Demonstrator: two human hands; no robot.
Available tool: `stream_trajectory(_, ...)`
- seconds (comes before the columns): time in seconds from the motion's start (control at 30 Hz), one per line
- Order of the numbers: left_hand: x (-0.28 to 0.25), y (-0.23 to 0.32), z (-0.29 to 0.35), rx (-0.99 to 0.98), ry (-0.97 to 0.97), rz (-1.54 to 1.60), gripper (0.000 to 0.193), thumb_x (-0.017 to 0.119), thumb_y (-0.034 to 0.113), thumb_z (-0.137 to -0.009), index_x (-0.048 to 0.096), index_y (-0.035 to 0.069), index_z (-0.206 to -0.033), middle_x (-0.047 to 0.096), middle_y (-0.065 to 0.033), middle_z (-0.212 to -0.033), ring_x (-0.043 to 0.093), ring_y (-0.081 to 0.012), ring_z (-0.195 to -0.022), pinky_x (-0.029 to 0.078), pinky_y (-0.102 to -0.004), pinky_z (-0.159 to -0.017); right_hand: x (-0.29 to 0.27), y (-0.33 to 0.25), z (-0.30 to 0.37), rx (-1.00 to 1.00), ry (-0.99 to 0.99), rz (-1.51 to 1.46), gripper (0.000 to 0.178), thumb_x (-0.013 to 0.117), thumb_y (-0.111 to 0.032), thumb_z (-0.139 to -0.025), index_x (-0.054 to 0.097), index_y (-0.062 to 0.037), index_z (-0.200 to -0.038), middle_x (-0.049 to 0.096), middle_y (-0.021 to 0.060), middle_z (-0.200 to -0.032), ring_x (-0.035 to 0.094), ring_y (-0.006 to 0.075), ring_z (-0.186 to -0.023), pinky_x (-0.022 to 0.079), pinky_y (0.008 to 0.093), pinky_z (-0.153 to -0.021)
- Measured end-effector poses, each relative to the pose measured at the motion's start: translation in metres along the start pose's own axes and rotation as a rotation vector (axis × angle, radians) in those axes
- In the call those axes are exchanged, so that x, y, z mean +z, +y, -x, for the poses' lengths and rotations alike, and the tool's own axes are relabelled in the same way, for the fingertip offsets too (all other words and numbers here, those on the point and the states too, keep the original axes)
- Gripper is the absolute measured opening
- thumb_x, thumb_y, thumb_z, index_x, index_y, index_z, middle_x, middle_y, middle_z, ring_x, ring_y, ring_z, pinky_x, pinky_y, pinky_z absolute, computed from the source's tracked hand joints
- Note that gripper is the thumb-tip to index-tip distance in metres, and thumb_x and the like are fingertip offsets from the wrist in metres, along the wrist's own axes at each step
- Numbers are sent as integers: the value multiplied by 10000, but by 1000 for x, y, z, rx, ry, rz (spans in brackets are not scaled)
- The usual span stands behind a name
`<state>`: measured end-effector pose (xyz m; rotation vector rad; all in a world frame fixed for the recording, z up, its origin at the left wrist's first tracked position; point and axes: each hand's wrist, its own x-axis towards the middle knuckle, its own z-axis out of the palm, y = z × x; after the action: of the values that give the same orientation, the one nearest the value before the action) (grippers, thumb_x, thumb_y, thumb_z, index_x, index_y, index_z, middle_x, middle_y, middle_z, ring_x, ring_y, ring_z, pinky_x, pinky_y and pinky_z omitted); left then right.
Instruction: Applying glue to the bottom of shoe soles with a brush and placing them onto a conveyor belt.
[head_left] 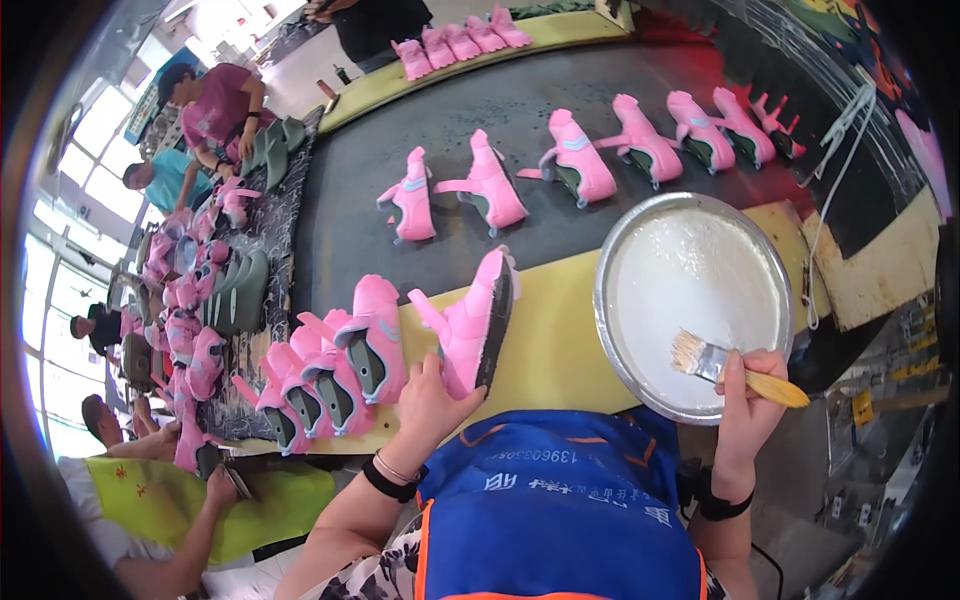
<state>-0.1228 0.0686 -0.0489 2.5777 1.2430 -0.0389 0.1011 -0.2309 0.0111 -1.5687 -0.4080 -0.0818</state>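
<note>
A worker's left hand (432, 400) clasps the lower end of a pink shoe (465, 325), its dark sole facing right, above the yellow near edge of a counter (560, 320). The right hand (750, 395) pinches a brush (710, 360), bristles over white liquid (690, 260) in a round metal basin (602, 300). Bare yellow room separates shoe and basin; beyond, 7 pink shoes (578, 165) line the dark surface (340, 220), open at its left.

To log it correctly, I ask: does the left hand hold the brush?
No, the right hand holds the brush; the left hand holds a pink shoe.
</note>
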Motion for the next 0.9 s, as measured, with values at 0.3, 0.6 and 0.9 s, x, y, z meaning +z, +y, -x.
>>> stream_trajectory(0.3,-78,-22,-35,-208,-489,1482,434,750,313,-915,602,37,-1215,696,-65,-1024,716,-172,-882,617,-322,-725,-2,1,-3,-48,14,102,158,605,30,-995,474,-41,-944,510,26,-793,518,54,-642,414,193,-599)
stream_trajectory(0.6,-110,-119,-221,-330,-3,1377,441,823,235,-856,630,7,-1181,666,-144,-1118,670,-296,-1027,569,-437,-856,-6,-2,-4,-37,102,215,187,597,-27,-1019,463,-38,-889,495,10,-807,471,38,-647,372,195,-593)
stream_trajectory(0.9,-40,-181,-329,-649,99,1289,526,824,275,-828,615,11,-1233,660,-150,-1109,661,-321,-896,504,-472,-699,-25,-8,-3,-121,98,274,184,557,-15,-1036,421,-40,-915,453,10,-801,449,41,-647,366,201,-586)
